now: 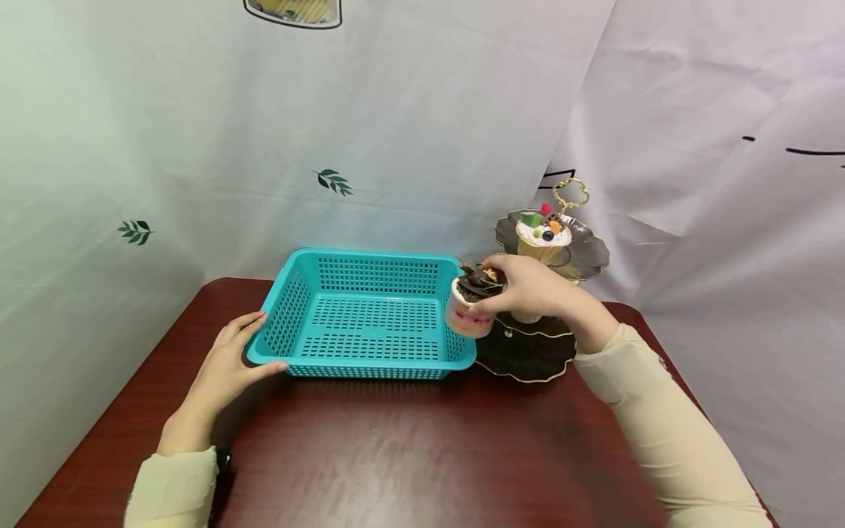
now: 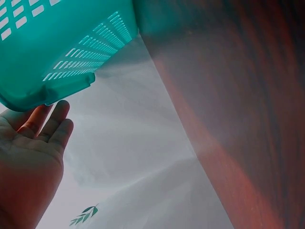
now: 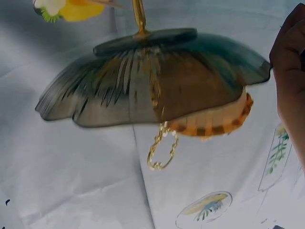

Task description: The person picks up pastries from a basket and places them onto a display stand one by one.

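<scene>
My right hand (image 1: 531, 286) holds a dessert cup (image 1: 470, 323) with a dark chocolate topping. The cup is over the right end of a turquoise plastic basket (image 1: 376, 364), overlapping its rim in the head view. At the basket's front left corner my left hand (image 1: 227, 359) touches the rim, fingers extended along the left side and thumb along the front. In the left wrist view the fingers of the left hand (image 2: 33, 148) meet the basket's outer side (image 2: 33, 71). Only an edge of the right hand (image 3: 290, 71) shows in the right wrist view.
Behind the right hand stands a two-tier dessert stand (image 1: 587, 253) with dark scalloped plates and a gold ring handle (image 1: 571, 192). A fruit-topped waffle cone dessert (image 1: 544, 238) sits on its upper tier. The brown table (image 1: 409, 455) meets white printed cloth (image 1: 396, 132) behind.
</scene>
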`<state>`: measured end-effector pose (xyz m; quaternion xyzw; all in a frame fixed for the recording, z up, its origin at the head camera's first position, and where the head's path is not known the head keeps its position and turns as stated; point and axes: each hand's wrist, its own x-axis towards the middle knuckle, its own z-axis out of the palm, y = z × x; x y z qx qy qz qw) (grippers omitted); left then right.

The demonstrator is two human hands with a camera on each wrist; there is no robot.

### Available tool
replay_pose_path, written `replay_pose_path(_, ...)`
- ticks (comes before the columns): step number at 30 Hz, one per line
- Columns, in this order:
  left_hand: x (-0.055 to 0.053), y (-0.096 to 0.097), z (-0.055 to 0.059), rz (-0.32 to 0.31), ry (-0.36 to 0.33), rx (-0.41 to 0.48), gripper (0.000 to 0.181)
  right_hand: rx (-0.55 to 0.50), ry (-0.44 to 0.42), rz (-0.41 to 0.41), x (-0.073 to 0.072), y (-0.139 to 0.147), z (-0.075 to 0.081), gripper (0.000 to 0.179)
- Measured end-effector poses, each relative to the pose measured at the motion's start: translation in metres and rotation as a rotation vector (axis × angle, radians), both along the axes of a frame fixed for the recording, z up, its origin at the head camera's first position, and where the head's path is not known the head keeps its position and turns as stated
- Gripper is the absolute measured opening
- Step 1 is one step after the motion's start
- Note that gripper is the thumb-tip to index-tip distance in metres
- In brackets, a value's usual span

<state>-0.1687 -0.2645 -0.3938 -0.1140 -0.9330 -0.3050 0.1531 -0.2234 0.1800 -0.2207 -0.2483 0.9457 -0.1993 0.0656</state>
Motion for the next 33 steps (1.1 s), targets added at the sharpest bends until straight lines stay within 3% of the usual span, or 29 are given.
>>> replay_pose_path(15, 0.001, -0.001, 0.002, 0.01, -0.005, 0.001, 0.09, -0.004, -0.008, 0.027, 0.011, 0.011, 0.023, 0.049)
replay_pose_path(21, 0.001, -0.002, 0.003, 0.005, -0.001, 0.007, 0.09, 0.042, 0.01, -0.001, 0.013, 0.022, 0.034, 0.045)
replay_pose_path(26, 0.001, -0.001, 0.003, -0.006, -0.006, 0.004, 0.09, 0.026, -0.066, -0.031, 0.016, 0.034, 0.045, 0.044)
replay_pose_path(33, 0.001, 0.0, 0.003, -0.014, 0.0, 0.006, 0.09, 0.01, 0.0, -0.077, 0.018, 0.052, 0.059, 0.038)
